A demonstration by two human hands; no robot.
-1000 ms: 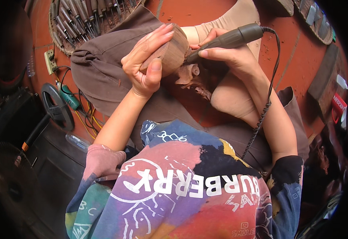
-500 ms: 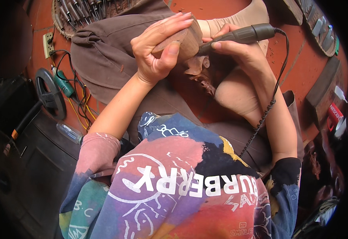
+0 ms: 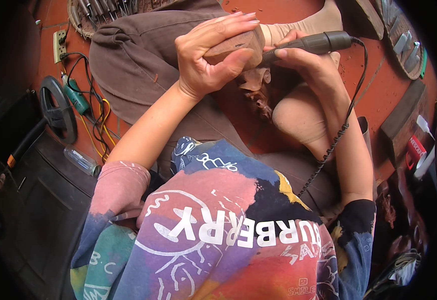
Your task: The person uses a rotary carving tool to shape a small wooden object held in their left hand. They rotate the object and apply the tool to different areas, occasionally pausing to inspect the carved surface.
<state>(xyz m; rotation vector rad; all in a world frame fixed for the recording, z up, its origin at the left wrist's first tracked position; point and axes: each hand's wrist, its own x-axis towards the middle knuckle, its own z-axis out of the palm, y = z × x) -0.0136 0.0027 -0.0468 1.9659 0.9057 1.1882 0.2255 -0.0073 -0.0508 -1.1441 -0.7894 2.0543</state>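
My left hand [image 3: 203, 57] is wrapped round the broad, smooth end of a brown wood carving [image 3: 236, 46], with the thumb across its near side. Below that end, a rougher carved part [image 3: 258, 97] in reddish-brown wood hangs between my legs. In my right hand [image 3: 311, 65] is the dark grey handpiece of a rotary tool [image 3: 321, 43], gripped between thumb and fingers near its front. Its nose meets the right side of the wood; the bit itself is hidden. A coiled black cable [image 3: 339, 132] runs from the handpiece down along my right forearm.
A round tray [image 3: 81, 31] of carving tools stands at the far left, another tray [image 3: 403, 55] at the far right. Wooden blocks [image 3: 403, 115] lie on the red tiles. Left are a power socket [image 3: 60, 47], a green tool [image 3: 76, 97], tangled cables and a clear bottle [image 3: 81, 161].
Both hands, the carving and the rotary tool have shifted slightly right in view. My left thumb now stretches further right across the wood. The surroundings have shifted slightly too.
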